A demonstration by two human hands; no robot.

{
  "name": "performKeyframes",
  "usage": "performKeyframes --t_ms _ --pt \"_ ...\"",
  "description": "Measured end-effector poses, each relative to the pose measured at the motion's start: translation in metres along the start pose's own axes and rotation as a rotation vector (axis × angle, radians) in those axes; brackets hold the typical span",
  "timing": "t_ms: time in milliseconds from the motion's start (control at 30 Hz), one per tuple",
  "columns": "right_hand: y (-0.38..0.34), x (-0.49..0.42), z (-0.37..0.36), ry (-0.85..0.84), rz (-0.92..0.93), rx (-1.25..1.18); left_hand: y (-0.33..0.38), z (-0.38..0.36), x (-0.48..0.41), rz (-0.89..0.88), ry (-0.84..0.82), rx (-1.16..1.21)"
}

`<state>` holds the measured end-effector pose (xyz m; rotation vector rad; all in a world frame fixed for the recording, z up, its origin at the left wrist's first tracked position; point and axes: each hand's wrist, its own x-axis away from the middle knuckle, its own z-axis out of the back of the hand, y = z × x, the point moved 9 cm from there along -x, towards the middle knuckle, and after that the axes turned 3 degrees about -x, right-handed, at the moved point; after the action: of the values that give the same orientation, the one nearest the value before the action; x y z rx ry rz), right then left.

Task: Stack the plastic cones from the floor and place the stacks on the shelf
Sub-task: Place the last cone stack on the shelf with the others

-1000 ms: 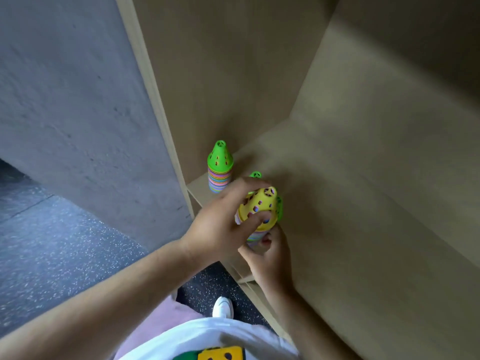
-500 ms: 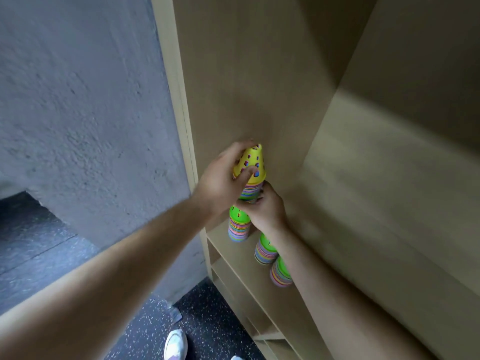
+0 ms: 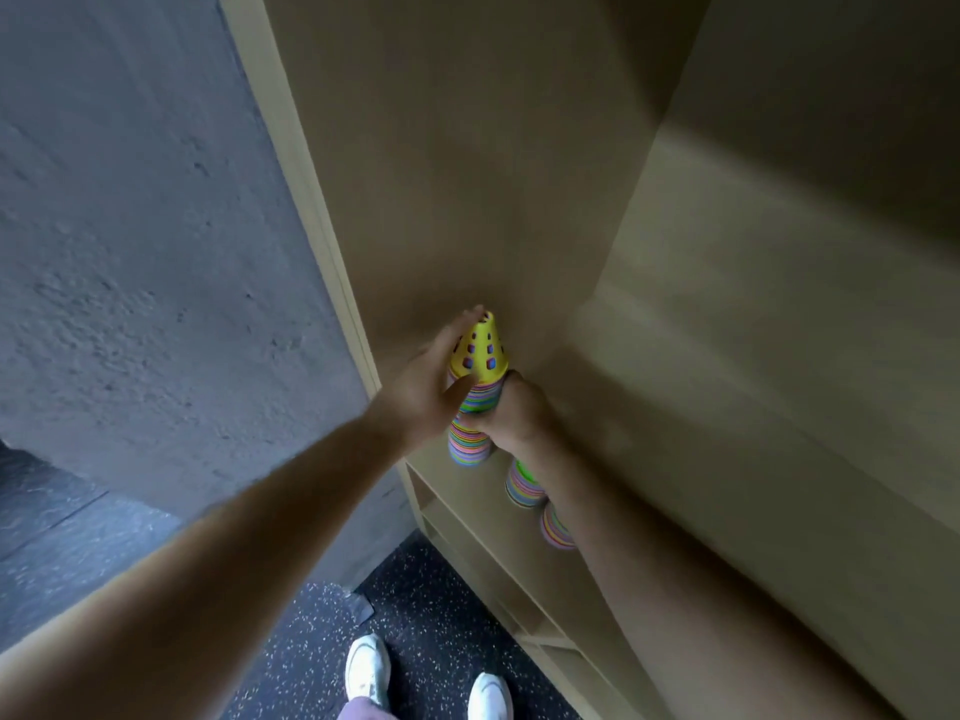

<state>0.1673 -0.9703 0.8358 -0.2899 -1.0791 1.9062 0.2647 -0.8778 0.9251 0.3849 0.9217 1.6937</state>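
Observation:
A tall cone stack [image 3: 475,402] with a yellow perforated cone on top stands upright at the left end of the wooden shelf [image 3: 480,511], close to the cabinet's side panel. My right hand [image 3: 511,413] grips its striped middle from the right. My left hand [image 3: 434,387] lies against the left side of the stack with straight fingers reaching to the yellow tip and the thumb touching the bands. Two shorter striped stacks, one green-topped [image 3: 523,485] and another [image 3: 556,527], stand on the same shelf, partly hidden by my right forearm.
The wooden cabinet's side panel [image 3: 441,200] rises right behind the stack and its back wall [image 3: 779,304] spreads to the right. A grey concrete wall [image 3: 130,252] is on the left. Lower shelf boards [image 3: 545,641] and my white shoes [image 3: 369,667] on speckled dark floor are below.
The yellow-topped stack came down over the leftmost green-topped stack, which no longer shows its green top. My left hand's fingers straightened along the cone.

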Motion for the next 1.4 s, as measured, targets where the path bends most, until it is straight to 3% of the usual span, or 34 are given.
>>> performKeyframes --t_ms 100,200,300,400,500,633,767,867,1100,1400 --pt "-0.007 0.02 0.027 0.056 0.054 0.11 0.01 0.003 0.003 -0.081 0.067 -0.159" --pt "-0.007 0.065 0.067 0.253 0.2 0.115 0.036 -0.001 0.02 -0.182 0.197 -0.28" --pt "0.017 0.113 0.101 0.462 0.304 0.019 0.069 -0.033 0.041 -0.277 0.193 -0.328" --pt "0.056 0.14 0.116 0.528 0.289 -0.026 0.086 -0.067 0.059 -0.298 0.188 -0.374" --pt "0.092 0.153 0.12 0.503 0.237 -0.037 0.089 -0.103 0.068 -0.305 0.105 -0.326" --pt "0.138 0.155 0.111 0.424 0.156 0.014 0.084 -0.162 0.074 -0.338 -0.166 -0.334" --pt "0.177 0.143 0.085 0.22 -0.015 0.08 0.073 -0.191 0.079 -0.234 -0.316 -0.373" --pt "0.178 0.131 0.071 0.101 -0.063 0.103 0.067 -0.194 0.081 -0.188 -0.291 -0.312" --pt "0.213 0.103 0.021 -0.011 -0.182 -0.095 0.054 -0.178 0.092 -0.177 -0.184 -0.143" --pt "0.212 0.11 0.01 0.119 -0.075 -0.298 0.055 -0.166 0.098 -0.167 -0.152 -0.04"
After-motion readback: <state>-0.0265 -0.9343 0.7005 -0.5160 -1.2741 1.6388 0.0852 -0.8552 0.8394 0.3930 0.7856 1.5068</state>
